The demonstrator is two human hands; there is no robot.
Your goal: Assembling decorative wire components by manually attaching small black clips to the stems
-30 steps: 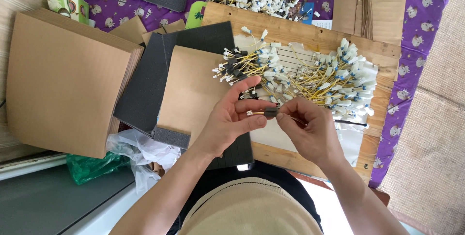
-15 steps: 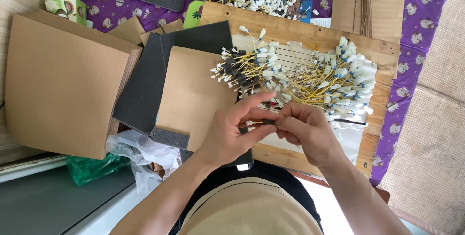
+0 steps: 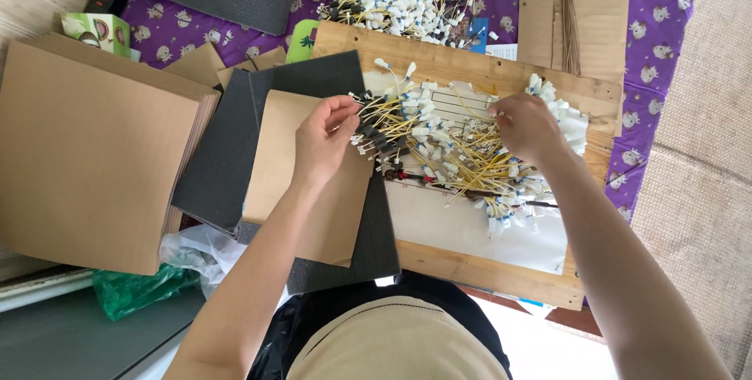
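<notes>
Wires (image 3: 439, 141) with white plugs lie heaped on the wooden board (image 3: 501, 266); left hand (image 3: 325, 137) pinches their left ends, right hand (image 3: 526, 125) pinches strands at the heap's right.

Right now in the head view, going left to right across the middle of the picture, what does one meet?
Stack of brown cardboard sheets → dark grey foam sheets → left hand → heap of yellow wires with white connectors → right hand → purple patterned cloth → beige woven mat.
</notes>
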